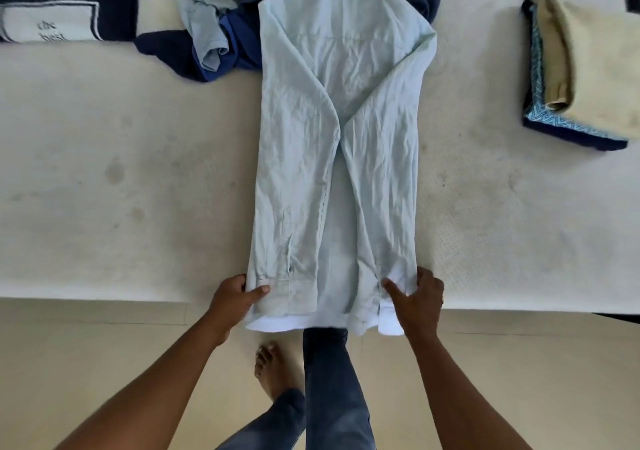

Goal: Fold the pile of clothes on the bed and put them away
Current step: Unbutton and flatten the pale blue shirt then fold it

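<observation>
A pale blue long-sleeved shirt (332, 145) lies face down on the white bed (121, 172), collar at the far end, both sleeves folded in along its back. Its hem hangs over the bed's near edge. My left hand (235, 297) pinches the hem's left corner, thumb on top. At the right corner my right hand (415, 297) grips the hem and the sleeve cuff. Behind the shirt lies a loose pile of clothes (214, 30) in dark blue and light blue.
A folded stack (581, 69) with beige, patterned blue and navy pieces sits at the right of the bed. A navy cushion with a white printed panel (52, 10) lies at the far left. My legs and a bare foot (273, 370) stand on the tiled floor.
</observation>
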{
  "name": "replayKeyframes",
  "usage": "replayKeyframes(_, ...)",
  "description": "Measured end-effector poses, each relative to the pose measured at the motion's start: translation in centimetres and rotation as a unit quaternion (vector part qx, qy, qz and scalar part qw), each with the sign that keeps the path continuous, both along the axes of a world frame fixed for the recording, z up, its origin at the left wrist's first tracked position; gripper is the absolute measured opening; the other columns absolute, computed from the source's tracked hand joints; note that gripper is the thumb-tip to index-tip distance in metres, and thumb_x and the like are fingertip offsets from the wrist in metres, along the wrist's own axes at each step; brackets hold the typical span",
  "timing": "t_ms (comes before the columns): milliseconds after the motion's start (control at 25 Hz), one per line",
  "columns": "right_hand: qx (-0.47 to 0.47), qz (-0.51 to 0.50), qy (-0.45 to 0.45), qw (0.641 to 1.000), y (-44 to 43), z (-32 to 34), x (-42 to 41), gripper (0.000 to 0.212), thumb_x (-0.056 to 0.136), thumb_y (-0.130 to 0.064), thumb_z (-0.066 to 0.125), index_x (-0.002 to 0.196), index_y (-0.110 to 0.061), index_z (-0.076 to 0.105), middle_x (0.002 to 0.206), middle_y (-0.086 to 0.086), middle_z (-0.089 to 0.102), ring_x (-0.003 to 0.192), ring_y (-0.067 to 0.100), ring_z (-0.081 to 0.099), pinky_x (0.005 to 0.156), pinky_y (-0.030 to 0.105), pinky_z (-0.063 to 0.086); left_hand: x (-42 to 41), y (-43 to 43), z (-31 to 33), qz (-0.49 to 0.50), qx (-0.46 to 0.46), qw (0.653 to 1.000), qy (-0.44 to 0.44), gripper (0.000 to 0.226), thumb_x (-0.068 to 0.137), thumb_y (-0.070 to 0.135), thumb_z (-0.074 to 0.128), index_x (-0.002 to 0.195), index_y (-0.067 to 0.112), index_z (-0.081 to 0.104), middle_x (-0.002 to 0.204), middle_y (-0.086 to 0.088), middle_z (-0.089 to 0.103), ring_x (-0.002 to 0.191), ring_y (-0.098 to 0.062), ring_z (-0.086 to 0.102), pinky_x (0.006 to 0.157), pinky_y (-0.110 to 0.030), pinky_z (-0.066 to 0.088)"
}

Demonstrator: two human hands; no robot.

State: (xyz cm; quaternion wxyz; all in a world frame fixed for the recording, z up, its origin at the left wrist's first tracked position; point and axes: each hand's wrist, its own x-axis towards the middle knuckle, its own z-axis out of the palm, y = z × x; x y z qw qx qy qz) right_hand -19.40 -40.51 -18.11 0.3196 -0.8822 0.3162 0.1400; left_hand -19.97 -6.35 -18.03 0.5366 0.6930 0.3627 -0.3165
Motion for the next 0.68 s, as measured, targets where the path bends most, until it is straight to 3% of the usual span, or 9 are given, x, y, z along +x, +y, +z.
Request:
replayKeyframes(120,0.026,-0.06,0.025,0.998,1.0,-0.4,-0.3,0.083,0.069,-0.053,0.092,0.131,-0.012,0.054,0.12,0.003,0.057,0.106,0.022,0.057,0.094,0.044,0.05,-0.4,0.3,-1.5,-0.016,0.016,1.0,-0.003,0.027,0.086,0.03,0.083,0.106,0.013,0.074,0.094,-0.001,0.076,0.083,-0.018,0.071,0.067,-0.031,0.056)
replayKeyframes(200,0.11,-0.091,0.062,0.988,0.5,0.0,-0.9,0.058,0.076,-0.041,0.089,0.121,-0.014,0.062,0.11,0.001,0.069,0.099,0.023,0.068,0.087,0.043,0.057,-1.0,0.4,-1.9,0.004,-0.011,1.0,0.011,0.03,0.087,0.028,0.082,0.11,0.011,0.073,0.101,-0.006,0.077,0.093,-0.025,0.073,0.079,-0.04,0.06)
replayKeyframes(280,0.231,-0.147,0.085,0.958,-0.6,0.5,-1.3,0.027,0.082,-0.025,0.082,0.105,-0.013,0.074,0.099,0.007,0.078,0.094,0.03,0.073,0.084,0.047,0.06,-1.4,0.4,-1.7,0.025,-0.048,0.998,0.023,0.031,0.09,0.025,0.079,0.118,0.011,0.071,0.109,-0.006,0.077,0.1,-0.026,0.073,0.08,-0.039,0.059)
replayKeyframes(360,0.285,-0.167,0.097,0.939,-1.2,1.3,-1.5,0.021,0.085,-0.019,0.074,0.102,-0.008,0.076,0.099,0.015,0.077,0.091,0.035,0.072,0.081,0.047,0.058,-1.8,0.6,-1.1,0.027,-0.064,0.998,0.013,0.031,0.094,0.022,0.074,0.122,0.011,0.069,0.113,-0.006,0.076,0.102,-0.025,0.072,0.079,-0.034,0.056)
replayKeyframes(440,0.3,-0.148,0.114,0.935,-1.2,2.0,-1.9,0.026,0.084,-0.019,0.072,0.106,-0.007,0.075,0.101,0.018,0.077,0.093,0.036,0.073,0.081,0.046,0.058,-2.1,0.7,-0.4,0.019,-0.025,0.999,-0.007,0.028,0.095,0.019,0.073,0.121,0.01,0.066,0.115,-0.009,0.074,0.099,-0.024,0.07,0.076,-0.033,0.054)
replayKeyframes(520,0.275,-0.114,0.106,0.949,-0.9,3.4,-2.5,0.041,0.073,-0.033,0.077,0.109,-0.013,0.076,0.101,0.01,0.078,0.094,0.031,0.074,0.08,0.045,0.06,-2.4,0.6,0.9,0.02,0.033,0.999,-0.035,0.032,0.094,0.018,0.074,0.123,0.012,0.061,0.119,-0.01,0.07,0.097,-0.023,0.068,0.074,-0.034,0.053)
replayKeyframes(600,0.261,-0.12,0.081,0.955,-1.1,5.2,-2.7,0.058,0.067,-0.042,0.081,0.118,-0.017,0.071,0.108,0.004,0.076,0.096,0.024,0.074,0.074,0.04,0.061,-2.2,0.7,3.1,0.024,0.061,0.996,-0.058,0.052,0.091,0.02,0.077,0.137,0.019,0.052,0.126,-0.005,0.065,0.103,-0.024,0.066,0.075,-0.036,0.055)
replayKeyframes(680,0.267,-0.131,0.072,0.952,-1.1,7.9,-1.9,0.066,0.08,-0.034,0.084,0.138,-0.019,0.056,0.12,0.0,0.068,0.098,0.018,0.069,0.071,0.032,0.056,-1.0,0.9,5.9,0.016,0.027,0.997,-0.064,0.068,0.091,0.019,0.076,0.148,0.034,0.042,0.131,0.003,0.06,0.111,-0.024,0.065,0.076,-0.037,0.058)
